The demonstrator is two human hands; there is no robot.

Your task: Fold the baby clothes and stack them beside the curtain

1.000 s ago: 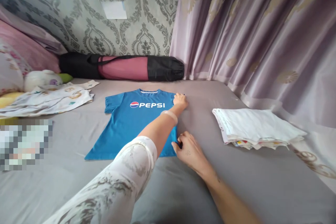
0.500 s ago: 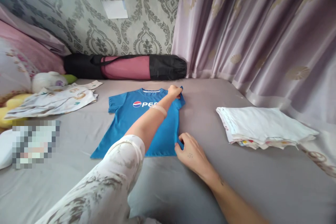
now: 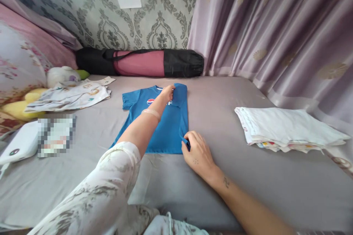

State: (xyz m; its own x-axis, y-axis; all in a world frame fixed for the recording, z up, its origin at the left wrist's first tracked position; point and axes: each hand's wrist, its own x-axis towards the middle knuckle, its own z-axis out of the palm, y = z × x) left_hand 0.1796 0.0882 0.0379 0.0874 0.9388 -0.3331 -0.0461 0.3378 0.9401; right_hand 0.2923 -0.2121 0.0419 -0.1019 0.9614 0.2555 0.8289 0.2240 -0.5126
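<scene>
Both grips, in the head view, are pinched on the blue T-shirt, which is laid on the bed in front of the long bag: shoulder cloth is held by the left hand nearer the long bag, side cloth near the hem by the right hand farther from it. Equal tension is best applied along the fold (a slack middle would probably wrinkle).
</scene>
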